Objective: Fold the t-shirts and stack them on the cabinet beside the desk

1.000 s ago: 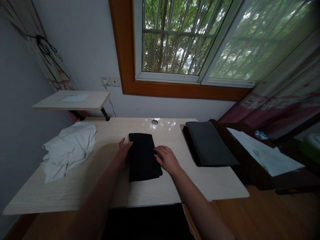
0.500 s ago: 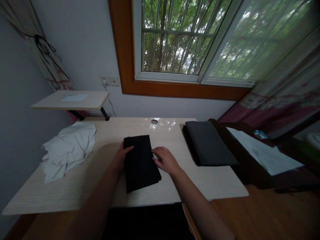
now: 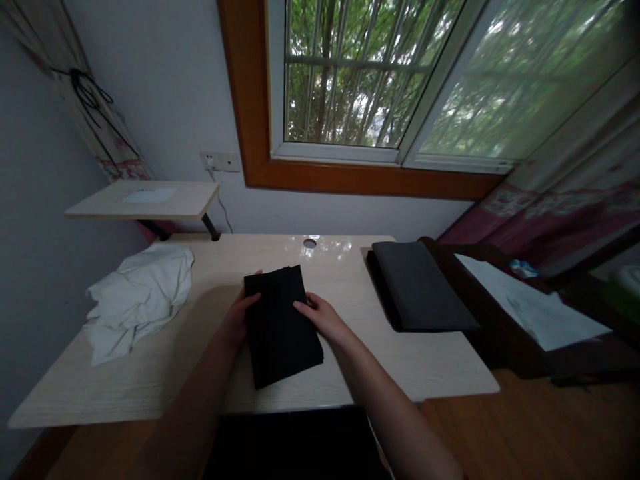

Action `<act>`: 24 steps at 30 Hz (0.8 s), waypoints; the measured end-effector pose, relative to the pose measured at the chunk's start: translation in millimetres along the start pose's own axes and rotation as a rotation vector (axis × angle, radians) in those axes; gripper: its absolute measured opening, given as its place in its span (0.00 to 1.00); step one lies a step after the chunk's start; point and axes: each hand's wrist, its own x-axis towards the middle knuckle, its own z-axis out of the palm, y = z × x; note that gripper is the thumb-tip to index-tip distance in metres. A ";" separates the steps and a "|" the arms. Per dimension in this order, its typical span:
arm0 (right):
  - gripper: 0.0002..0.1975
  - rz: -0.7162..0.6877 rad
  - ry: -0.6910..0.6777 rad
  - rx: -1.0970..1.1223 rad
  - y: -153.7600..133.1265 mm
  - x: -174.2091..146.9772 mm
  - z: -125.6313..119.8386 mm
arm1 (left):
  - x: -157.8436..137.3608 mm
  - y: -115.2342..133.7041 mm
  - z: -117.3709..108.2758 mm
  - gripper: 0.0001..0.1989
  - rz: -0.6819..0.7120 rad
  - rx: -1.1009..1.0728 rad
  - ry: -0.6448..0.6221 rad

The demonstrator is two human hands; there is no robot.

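Note:
A flat, black rectangular piece [image 3: 283, 333], with more than one layer showing along its top and right edges, is held tilted over the front middle of the desk. Its exact kind I cannot make out. My left hand [image 3: 241, 317] is closed around its left edge, thumb on the upper face and the other fingers mostly behind. On the opposite edge, my right hand [image 3: 323, 317] grips with the thumb on top and fingers tucked underneath. To the right lies a larger dark grey and black folded flat item [image 3: 423, 287], apart from both hands.
A crumpled white cloth [image 3: 143, 293] lies on the desk [image 3: 210, 380] at the left. Behind it stands a small raised shelf [image 3: 190, 200] with a paper on it. A dark brown surface [image 3: 465, 287] with papers [image 3: 530, 307] adjoins on the right. The window [image 3: 370, 87] is beyond.
My right hand has closed on the right edge of the black piece, its thumb now on top. The piece's upper layers have shifted slightly apart.

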 end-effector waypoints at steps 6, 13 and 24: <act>0.24 0.016 -0.089 0.276 1.5 -3.5 5.4 | 1.0 -0.2 2.5 0.39 0.031 0.025 0.093; 0.24 -0.013 -0.056 0.307 0.2 -7.3 7.1 | 6.3 -6.8 0.1 0.37 0.041 0.050 0.119; 0.22 -0.124 0.072 -0.275 -62.3 -21.4 -104.2 | 14.8 -16.4 -3.5 0.29 0.148 -0.001 -0.044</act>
